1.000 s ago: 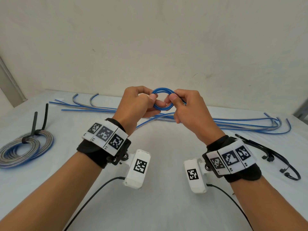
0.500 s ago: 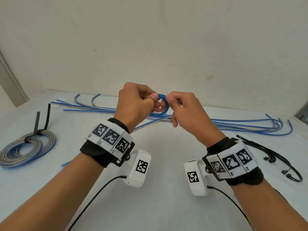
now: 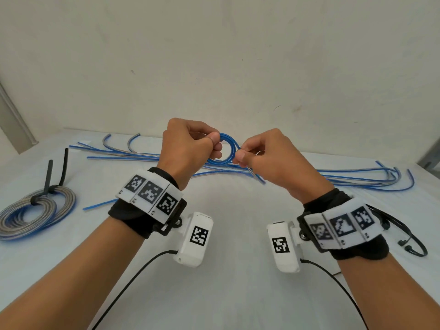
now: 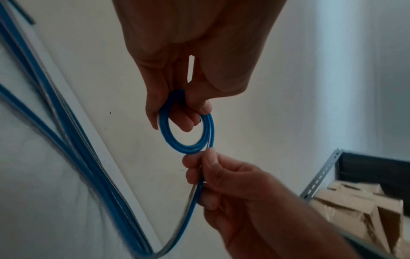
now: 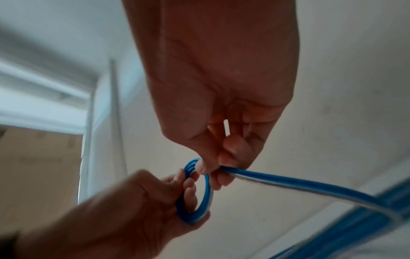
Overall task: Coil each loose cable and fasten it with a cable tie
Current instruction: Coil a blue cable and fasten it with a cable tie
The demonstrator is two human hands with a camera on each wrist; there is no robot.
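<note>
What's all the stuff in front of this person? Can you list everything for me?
small coil: one, blue, held up between both hands above the table
loose cables: several, blue and silvery, lying in long strands across the far side of the table
finished coil: one, blue and grey, near left on the table, bound with a black tie
cable ties: a few, black, near right on the table
table: one, white
cardboard boxes: brown, on a metal shelf off to the right
wrist cameras: two, white, with black-and-white markers
left hand: pinches the small coil
right hand: pinches the cable feeding into it
</note>
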